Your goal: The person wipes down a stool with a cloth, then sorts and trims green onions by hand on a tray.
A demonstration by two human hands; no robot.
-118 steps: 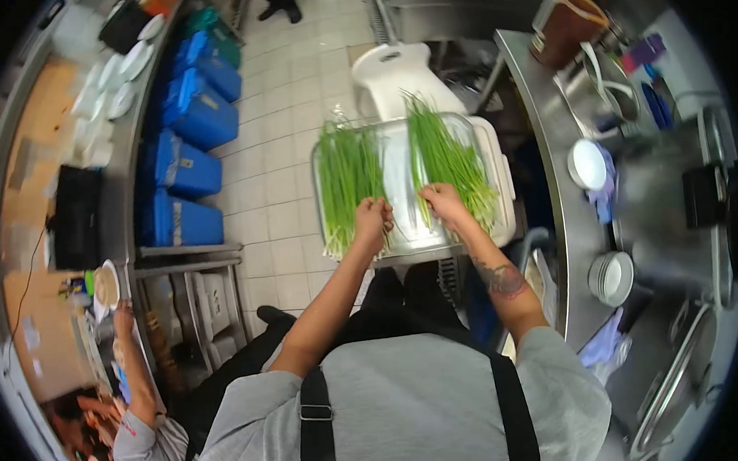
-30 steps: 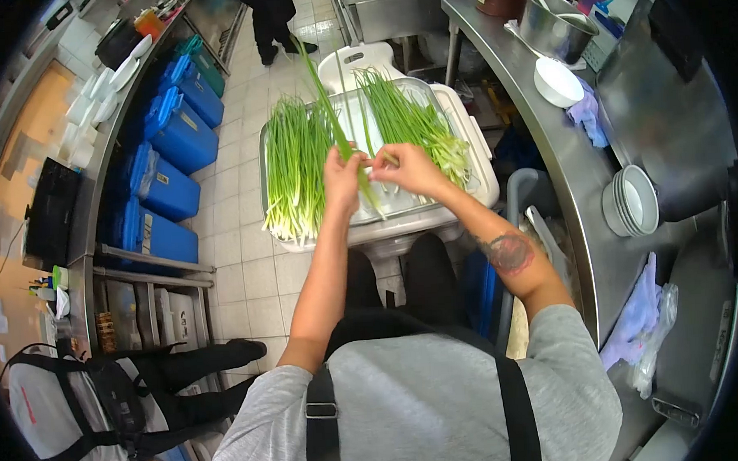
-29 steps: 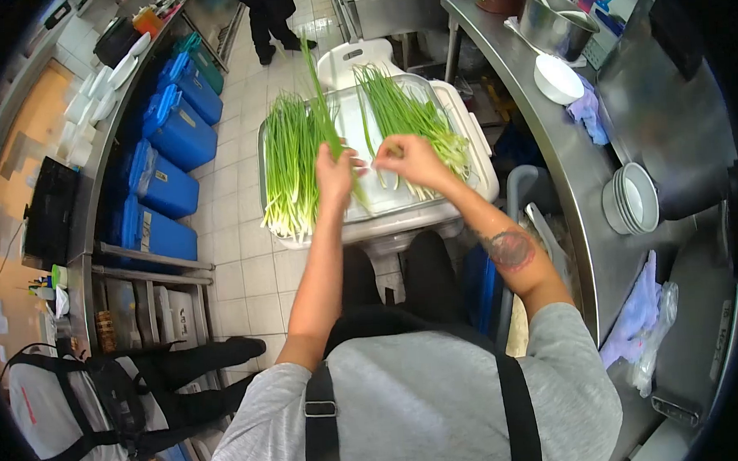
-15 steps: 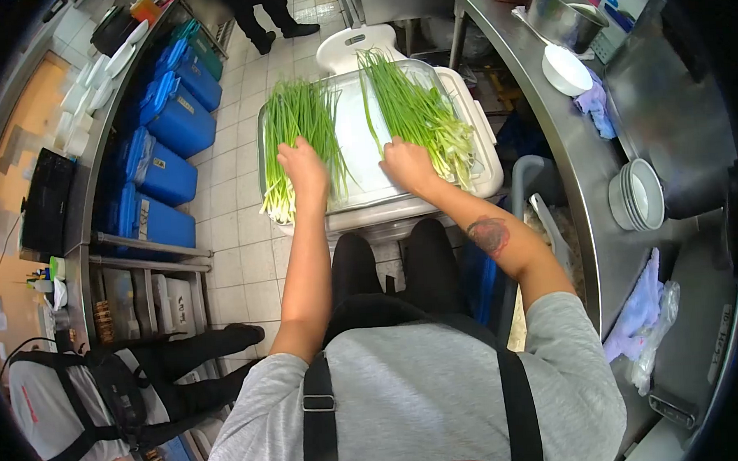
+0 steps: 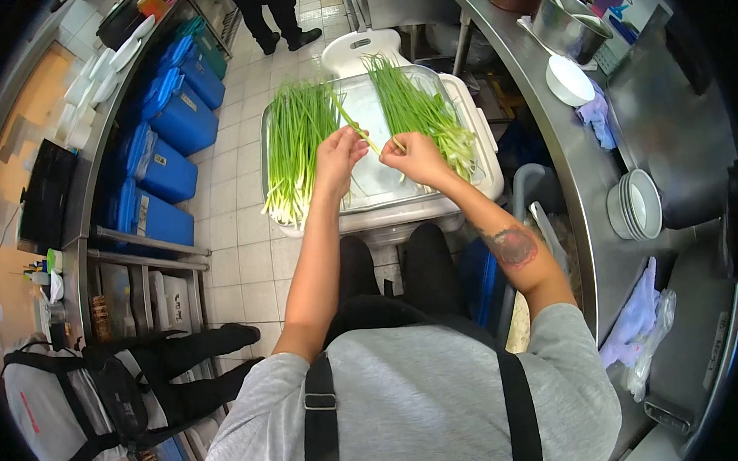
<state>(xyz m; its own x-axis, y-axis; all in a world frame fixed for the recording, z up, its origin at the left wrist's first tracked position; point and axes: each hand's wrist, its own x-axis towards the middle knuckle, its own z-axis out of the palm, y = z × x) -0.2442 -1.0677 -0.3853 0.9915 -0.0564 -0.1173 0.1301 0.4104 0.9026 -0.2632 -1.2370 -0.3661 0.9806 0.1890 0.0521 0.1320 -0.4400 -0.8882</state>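
Over a metal tray [image 5: 356, 93], my left hand [image 5: 341, 159] has its fingers closed on a single spring onion [image 5: 343, 112], whose green end points away from me. My right hand [image 5: 416, 157] pinches near its lower end; the exact grip is partly hidden by the fingers. On the tray's left side lies a thick bunch of spring onions [image 5: 297, 139], white ends toward me. Another bunch [image 5: 413, 101] lies slanted on the right side, with its pale ends near my right wrist.
The tray rests on a beige container [image 5: 488, 155] beside a white stool [image 5: 353, 60]. Blue bins [image 5: 168, 165] line the left side. At right runs a steel counter [image 5: 536, 99] with bowls [image 5: 635, 205] and cloths. One person [image 5: 273, 16] stands ahead, another [image 5: 72, 400] at lower left.
Both hands have lifted and come closer together over the tray's middle. The left hand has moved right, away from the left bunch, and a single spring onion now spans between the hands.
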